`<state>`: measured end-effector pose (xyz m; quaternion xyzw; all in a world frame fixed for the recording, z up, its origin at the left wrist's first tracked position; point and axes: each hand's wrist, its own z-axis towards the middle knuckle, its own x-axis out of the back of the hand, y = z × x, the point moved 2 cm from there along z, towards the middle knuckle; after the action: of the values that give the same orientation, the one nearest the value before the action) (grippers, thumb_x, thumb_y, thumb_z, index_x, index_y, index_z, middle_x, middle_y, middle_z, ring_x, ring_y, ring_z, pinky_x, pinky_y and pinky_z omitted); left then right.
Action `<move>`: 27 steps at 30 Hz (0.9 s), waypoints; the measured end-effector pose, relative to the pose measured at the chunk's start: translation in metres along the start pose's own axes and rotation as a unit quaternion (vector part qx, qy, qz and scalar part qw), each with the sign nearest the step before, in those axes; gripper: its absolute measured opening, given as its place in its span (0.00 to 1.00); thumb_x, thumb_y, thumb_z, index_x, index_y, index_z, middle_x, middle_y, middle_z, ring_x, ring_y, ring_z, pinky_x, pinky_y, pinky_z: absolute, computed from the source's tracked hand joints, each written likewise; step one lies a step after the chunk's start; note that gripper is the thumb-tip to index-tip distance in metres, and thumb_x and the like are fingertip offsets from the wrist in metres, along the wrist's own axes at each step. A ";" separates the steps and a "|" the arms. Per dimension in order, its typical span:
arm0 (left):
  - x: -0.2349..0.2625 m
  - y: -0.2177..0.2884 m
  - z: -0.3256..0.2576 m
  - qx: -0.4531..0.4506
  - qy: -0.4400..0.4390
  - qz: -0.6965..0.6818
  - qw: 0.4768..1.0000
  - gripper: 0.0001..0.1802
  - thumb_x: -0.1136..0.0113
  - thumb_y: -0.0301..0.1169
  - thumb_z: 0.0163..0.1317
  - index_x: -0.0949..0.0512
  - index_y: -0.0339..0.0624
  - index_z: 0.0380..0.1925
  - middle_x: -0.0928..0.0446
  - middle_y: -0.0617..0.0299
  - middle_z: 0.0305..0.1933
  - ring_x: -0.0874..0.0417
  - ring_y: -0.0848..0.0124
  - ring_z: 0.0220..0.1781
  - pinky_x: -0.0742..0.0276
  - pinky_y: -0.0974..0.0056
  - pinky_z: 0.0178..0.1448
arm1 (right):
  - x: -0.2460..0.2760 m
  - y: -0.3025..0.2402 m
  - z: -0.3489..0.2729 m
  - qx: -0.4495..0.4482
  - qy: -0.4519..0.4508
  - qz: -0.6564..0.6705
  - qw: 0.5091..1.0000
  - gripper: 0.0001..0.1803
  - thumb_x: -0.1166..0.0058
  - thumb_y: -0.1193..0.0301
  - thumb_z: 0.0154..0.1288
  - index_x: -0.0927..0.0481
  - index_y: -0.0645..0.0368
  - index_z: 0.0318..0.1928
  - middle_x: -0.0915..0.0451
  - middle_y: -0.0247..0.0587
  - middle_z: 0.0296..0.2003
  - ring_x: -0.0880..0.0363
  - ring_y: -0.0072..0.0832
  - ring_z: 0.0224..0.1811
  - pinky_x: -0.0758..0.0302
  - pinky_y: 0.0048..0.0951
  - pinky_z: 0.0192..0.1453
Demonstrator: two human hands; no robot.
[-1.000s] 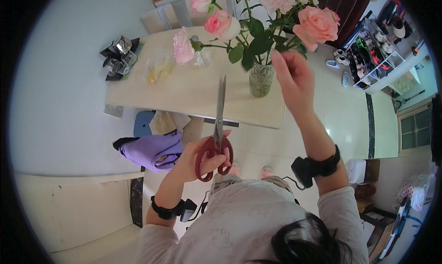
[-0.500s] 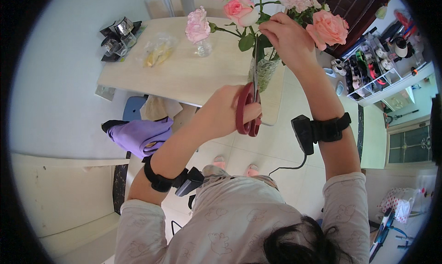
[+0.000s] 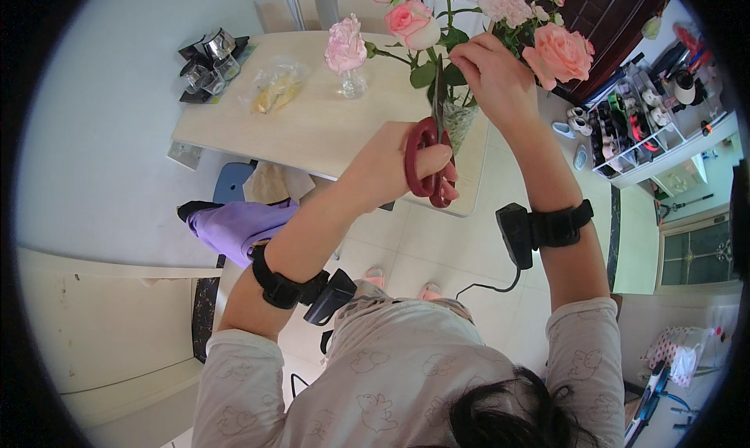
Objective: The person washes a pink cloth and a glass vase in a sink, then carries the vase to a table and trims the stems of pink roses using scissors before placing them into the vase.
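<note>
My left hand (image 3: 381,165) grips the scissors (image 3: 422,159) by their dark red handles. Their metal blades point up among the stems and leaves, in front of the glass vase (image 3: 461,124) at the table's right end. The fingertips of my right hand (image 3: 498,77) are pinched together beside the blade tips, close to a green leaf (image 3: 423,74); what they hold is hidden. Around them are a pink-and-white rose (image 3: 412,24), a coral rose (image 3: 559,56) and a pale pink ruffled flower (image 3: 504,7). Another ruffled pink flower (image 3: 345,45) leans above a small glass vase (image 3: 353,85).
On the pale table (image 3: 312,132) lies a clear plastic bag (image 3: 277,89) with something yellow inside. Glasses and a kettle-like vessel (image 3: 218,44) stand at the left end. A purple cloth (image 3: 238,229) hangs near a blue stool (image 3: 232,182). A shoe rack (image 3: 637,120) is at right.
My left hand has raised the scissors slightly, and their handles have spread apart. My right hand stays pinched near the same stems. The whole view has shifted a little.
</note>
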<state>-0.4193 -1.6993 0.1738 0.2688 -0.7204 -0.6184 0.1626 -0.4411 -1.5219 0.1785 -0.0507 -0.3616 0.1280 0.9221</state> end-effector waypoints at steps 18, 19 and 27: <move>0.044 -0.061 -0.086 0.081 -0.002 0.038 0.996 0.27 0.49 0.33 0.56 0.39 0.30 0.53 0.24 0.58 0.34 0.21 0.72 0.36 0.28 0.71 0.39 | -0.033 -0.060 -0.078 -0.527 -0.062 0.716 0.454 0.09 0.53 0.72 0.57 0.29 0.59 0.38 0.28 0.33 0.31 0.29 0.21 0.33 0.30 0.21 0.36; 0.046 -0.062 -0.085 0.042 0.002 0.012 0.999 0.23 0.49 0.33 0.56 0.37 0.31 0.48 0.25 0.58 0.32 0.23 0.74 0.32 0.29 0.73 0.34 | -0.039 -0.063 -0.079 -0.528 -0.081 0.709 0.461 0.08 0.52 0.72 0.57 0.29 0.59 0.38 0.28 0.32 0.31 0.29 0.21 0.32 0.30 0.20 0.36; 0.073 -0.066 -0.084 0.025 -0.033 -0.068 0.997 0.18 0.50 0.32 0.55 0.35 0.32 0.44 0.26 0.59 0.27 0.24 0.76 0.27 0.31 0.73 0.24 | -0.068 -0.064 -0.048 -0.514 0.033 0.695 0.502 0.09 0.51 0.72 0.59 0.28 0.60 0.40 0.28 0.29 0.28 0.31 0.16 0.28 0.33 0.16 0.30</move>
<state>-0.4182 -1.8156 0.1173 0.3008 -0.7208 -0.6181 0.0890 -0.4437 -1.6019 0.1104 -0.7550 -0.1815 0.5174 0.3595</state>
